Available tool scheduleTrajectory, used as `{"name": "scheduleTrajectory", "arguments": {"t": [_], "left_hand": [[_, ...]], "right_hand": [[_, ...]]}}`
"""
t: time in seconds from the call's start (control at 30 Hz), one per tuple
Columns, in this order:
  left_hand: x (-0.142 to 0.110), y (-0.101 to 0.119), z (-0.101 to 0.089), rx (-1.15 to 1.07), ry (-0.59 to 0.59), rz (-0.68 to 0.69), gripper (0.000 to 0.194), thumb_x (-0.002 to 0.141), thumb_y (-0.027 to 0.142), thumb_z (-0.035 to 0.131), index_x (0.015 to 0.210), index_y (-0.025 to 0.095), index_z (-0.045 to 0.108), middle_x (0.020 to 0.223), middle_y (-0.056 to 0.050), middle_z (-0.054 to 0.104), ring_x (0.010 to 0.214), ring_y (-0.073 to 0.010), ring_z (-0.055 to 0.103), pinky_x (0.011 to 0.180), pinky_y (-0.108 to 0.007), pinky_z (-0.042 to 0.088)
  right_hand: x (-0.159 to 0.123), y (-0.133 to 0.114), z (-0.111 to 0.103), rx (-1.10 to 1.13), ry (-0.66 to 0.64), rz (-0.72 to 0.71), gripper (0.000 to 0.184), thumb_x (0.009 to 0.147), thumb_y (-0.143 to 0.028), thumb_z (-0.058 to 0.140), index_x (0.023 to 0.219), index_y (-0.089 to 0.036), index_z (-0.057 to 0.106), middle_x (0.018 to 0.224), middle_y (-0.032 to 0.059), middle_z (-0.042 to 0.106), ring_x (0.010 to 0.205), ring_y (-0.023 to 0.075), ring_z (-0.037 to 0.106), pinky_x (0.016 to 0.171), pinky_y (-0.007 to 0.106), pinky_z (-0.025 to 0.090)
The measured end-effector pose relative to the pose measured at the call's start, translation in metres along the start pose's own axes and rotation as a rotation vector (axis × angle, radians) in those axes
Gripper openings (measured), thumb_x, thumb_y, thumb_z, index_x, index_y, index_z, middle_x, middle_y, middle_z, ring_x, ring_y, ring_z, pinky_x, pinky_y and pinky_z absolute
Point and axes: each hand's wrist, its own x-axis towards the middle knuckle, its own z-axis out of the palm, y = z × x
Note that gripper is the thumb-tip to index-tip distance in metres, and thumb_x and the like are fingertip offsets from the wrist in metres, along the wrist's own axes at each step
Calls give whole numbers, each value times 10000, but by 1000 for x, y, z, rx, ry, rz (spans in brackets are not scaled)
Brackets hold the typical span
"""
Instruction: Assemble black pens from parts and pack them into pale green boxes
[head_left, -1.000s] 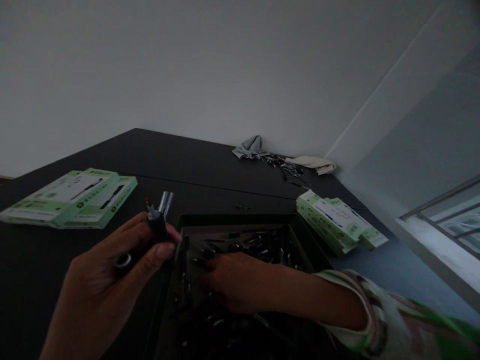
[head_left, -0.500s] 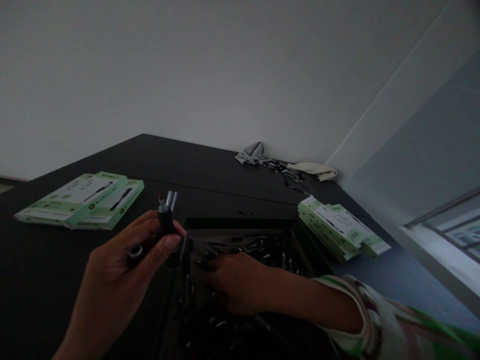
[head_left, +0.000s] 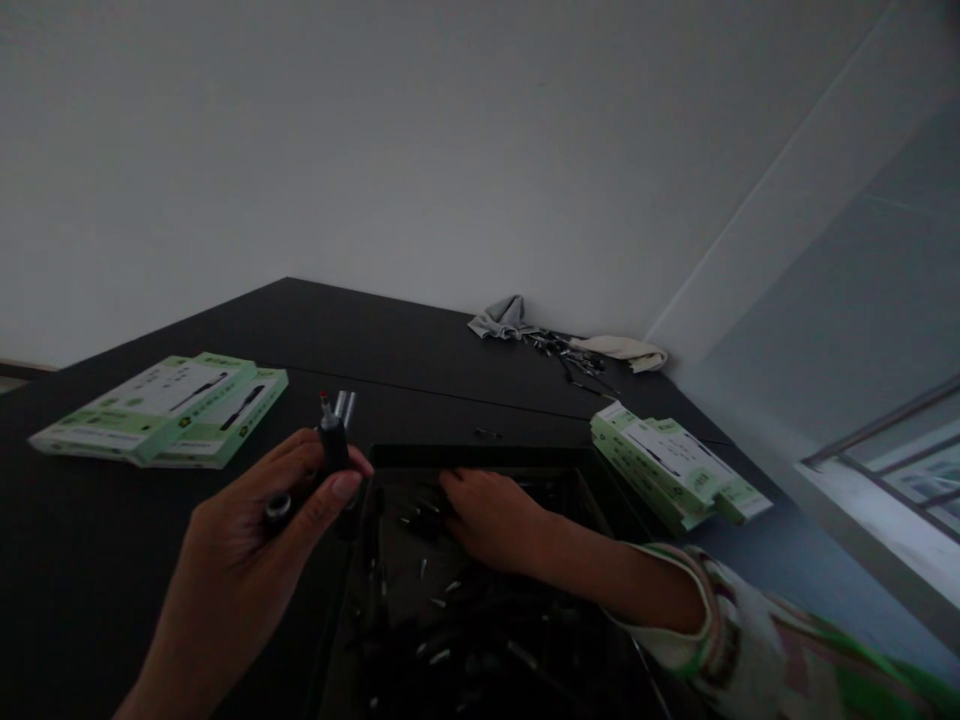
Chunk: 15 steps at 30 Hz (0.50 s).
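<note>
My left hand (head_left: 255, 540) is closed around black pens (head_left: 334, 445), raised left of an open dark box (head_left: 480, 455). One pen shows a small red point at its tip. A silvery end (head_left: 346, 403) stands beside it, and a round dark end pokes out lower in the fist. Inside the box, my right hand (head_left: 495, 520) reaches down at the far side, palm downward. Dark pens (head_left: 424, 522) lie at its fingertips, while more pens (head_left: 465, 640) are heaped nearer to me. Shadow hides most of the right fingers, so their grip is unclear.
Flat green-and-white pen boxes (head_left: 150, 405) lie on the black table (head_left: 360, 330) at left, others (head_left: 675, 460) at right. Along the wall are a grey cloth (head_left: 501, 317), a pile of pens (head_left: 566, 350) and a cream cloth (head_left: 622, 350). One small piece (head_left: 488, 433) lies behind the box.
My right hand has moved toward the far side of the box, and the pens under it lie differently. My left hand keeps its hold on the pens, nearly still.
</note>
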Motion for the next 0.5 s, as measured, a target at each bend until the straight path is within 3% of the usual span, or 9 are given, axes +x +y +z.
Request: {"name": "scheduleTrajectory", "arguments": {"t": [0.2,0.33,0.5], "left_hand": [[-1,2,-2,-24,-33,-18,162,842,423,526,818,303,632,776,74,647,747,-112,602,640,-177,452],[-1,2,-2,-22,-19,-17,162,839,432,529,821,312,637,789,70,645,741,-118,601,624,-190,452],[-2,2,-2,-37,-33,-36,157,840,414,539,841,293,640,803,71,645,755,-109,591,641,-188,434]], "right_hand": [[2,1,2,-7,-52,-9,274,796,-251,559,1041,-148,628,1076,133,664,1006,262,632,792,333,503],[0,3,-1,-46,-72,41,241,759,-227,572,961,-128,655,978,154,685,913,287,658,733,363,516],[-5,3,-3,-83,-47,100,250,741,-185,598,968,-87,635,981,187,656,939,318,632,753,409,509]]}}
